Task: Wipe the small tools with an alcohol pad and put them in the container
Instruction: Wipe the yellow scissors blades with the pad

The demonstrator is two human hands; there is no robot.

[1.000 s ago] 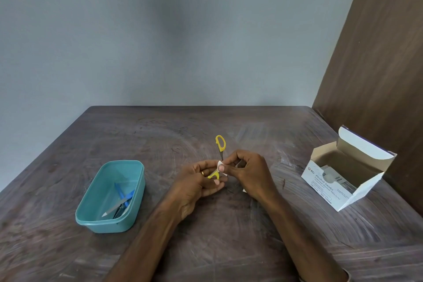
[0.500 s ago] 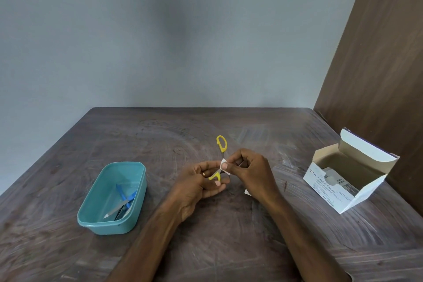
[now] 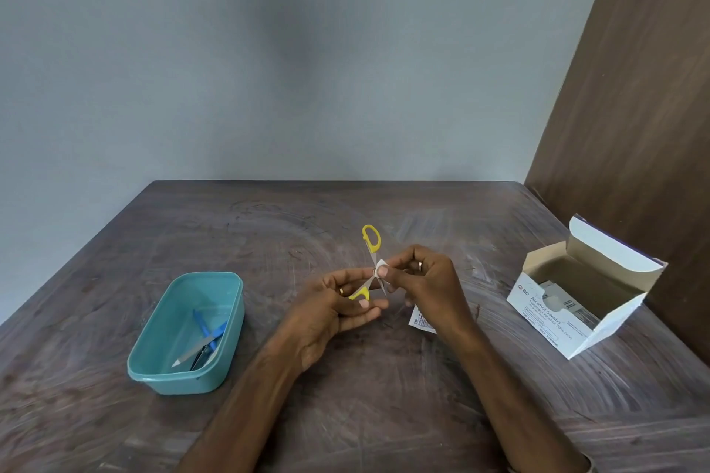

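Note:
Small yellow-handled scissors [image 3: 371, 238] are held above the table's middle, spread open, one handle loop pointing up and away. My left hand [image 3: 338, 309] grips the lower yellow loop. My right hand [image 3: 420, 276] pinches a white alcohol pad [image 3: 381, 266] against the blades near the pivot. A teal plastic container [image 3: 153, 349] stands at the left with a blue-handled tool [image 3: 205, 326] and a metal file inside.
An open white box of alcohol swabs [image 3: 553, 323] sits at the right, near a brown wall panel. A torn pad wrapper [image 3: 419, 320] lies on the dark wooden table under my right wrist. A grey wall stands behind the table's far edge.
The pad in my right hand has slid slightly up along the blades toward the pivot. The scissors have stayed in my left hand; the view shifted a little.

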